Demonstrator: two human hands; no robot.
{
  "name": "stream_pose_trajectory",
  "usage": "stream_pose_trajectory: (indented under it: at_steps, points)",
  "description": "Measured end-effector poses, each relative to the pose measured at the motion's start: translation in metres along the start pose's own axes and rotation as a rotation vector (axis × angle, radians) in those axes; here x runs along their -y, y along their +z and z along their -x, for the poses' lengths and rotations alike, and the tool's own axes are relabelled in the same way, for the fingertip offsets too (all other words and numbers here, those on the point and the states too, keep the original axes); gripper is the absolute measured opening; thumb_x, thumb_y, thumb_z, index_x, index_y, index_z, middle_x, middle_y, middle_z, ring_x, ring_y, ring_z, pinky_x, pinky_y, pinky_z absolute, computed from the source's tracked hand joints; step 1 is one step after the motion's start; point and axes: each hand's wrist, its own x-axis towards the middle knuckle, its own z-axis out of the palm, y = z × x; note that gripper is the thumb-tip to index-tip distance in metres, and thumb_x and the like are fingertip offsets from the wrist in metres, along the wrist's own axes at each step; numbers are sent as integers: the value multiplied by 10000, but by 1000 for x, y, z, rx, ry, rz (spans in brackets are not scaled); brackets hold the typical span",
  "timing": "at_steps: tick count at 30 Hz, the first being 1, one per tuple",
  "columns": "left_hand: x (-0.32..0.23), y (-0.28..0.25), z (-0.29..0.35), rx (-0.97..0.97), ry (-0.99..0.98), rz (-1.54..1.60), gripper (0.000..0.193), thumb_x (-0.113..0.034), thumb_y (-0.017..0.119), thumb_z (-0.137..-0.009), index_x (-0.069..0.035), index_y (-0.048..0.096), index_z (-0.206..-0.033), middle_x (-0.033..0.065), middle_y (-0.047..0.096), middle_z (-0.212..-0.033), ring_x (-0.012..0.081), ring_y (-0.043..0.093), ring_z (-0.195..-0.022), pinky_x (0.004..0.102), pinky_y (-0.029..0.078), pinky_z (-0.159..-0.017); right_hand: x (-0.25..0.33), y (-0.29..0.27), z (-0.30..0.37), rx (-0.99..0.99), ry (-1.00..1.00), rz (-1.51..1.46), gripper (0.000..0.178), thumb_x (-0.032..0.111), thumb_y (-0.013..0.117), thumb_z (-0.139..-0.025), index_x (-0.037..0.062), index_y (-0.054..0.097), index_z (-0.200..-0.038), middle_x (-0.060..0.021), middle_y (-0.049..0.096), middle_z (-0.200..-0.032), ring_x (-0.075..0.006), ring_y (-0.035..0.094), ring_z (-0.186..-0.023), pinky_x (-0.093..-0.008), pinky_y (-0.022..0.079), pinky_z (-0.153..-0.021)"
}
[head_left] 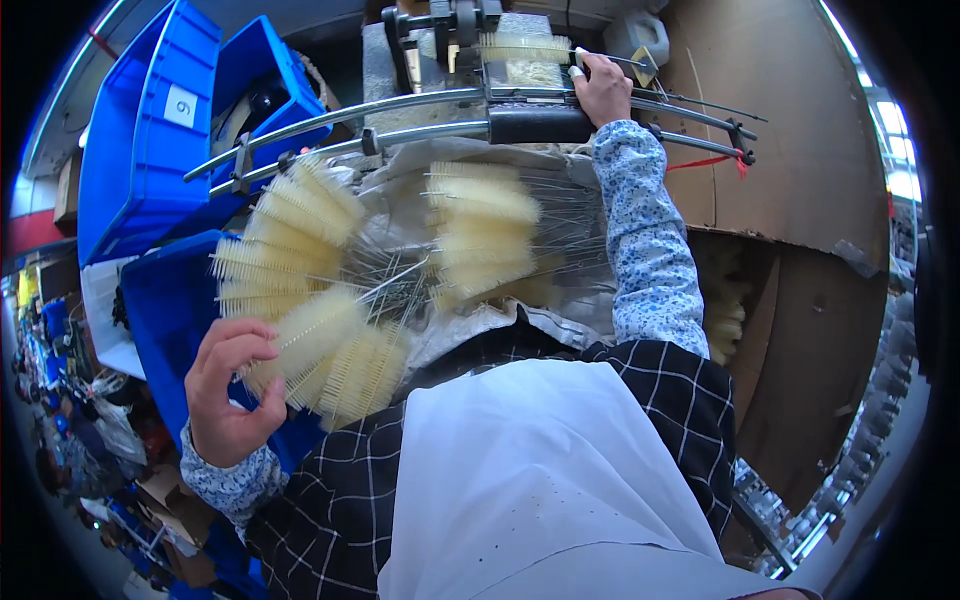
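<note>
My left hand [235, 390] is at the lower left, fingers curled and thumb apart, beside the bristle tips of a pale yellow round brush [315, 330] that looks slightly blurred. It does not appear to grip the brush. Several similar brushes [280, 240] fan out above it, their twisted wire stems pointing inward. A second stack of brushes [485, 220] lies in the middle, stems to the right. At the top, my right hand [603, 88], with white-covered fingertips, closes at the wire end of a brush [525, 47] lying across a machine. The exact contact is partly hidden.
Two long metal rails [400, 103] with a black roller [540, 125] cross in front of the machine [440, 40]. Blue bins [150, 130] stand at the left. Cardboard panels [780, 130] rise on the right, with more brushes [725, 310] beside my right sleeve.
</note>
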Motion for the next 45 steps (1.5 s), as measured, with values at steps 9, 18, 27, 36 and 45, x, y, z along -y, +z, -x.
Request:
stream_pose_trajectory:
  at_steps: [9,18,27,36,45]
  points:
    - [-4,-9,12,-79,-26,-3,308,5,583,-583,-37,516,-880,145,540,-908,248,544,-800,312,438,-718,84,14,4,30,-7,12,210,154,568,-735,82,603,-929,-72,595,-936,-239,554,-922,-421,394,-781]
    - [-7,-6,6,-70,-9,5,296,-7,580,-592,-32,515,-880,147,538,-909,240,538,-803,311,435,-722,136,20,5,93,11,32,240,88,476,-772,68,561,-996,-54,568,-1027,-226,518,-978,-405,375,-833]
    - [-5,-6,5,-89,4,0,291,0,562,-587,-27,504,-871,155,534,-907,237,531,-816,314,429,-738,85,8,6,58,7,14,226,129,543,-739,83,594,-954,-61,589,-988,-236,537,-956,-405,390,-814]
    - [3,-5,16,-225,-31,74,275,-15,541,-628,-27,470,-893,162,510,-916,210,501,-806,305,409,-743,-37,-13,-4,21,-37,-3,288,210,579,-761,132,601,-1038,-65,598,-990,-267,574,-908,-380,451,-780]
    - [-3,-2,4,-343,-53,276,258,-96,525,-669,-38,425,-899,156,472,-908,152,429,-750,267,356,-706,-66,-20,-33,276,-39,263,316,257,485,-838,233,537,-1149,-50,567,-1091,-237,471,-1081,-397,346,-941]
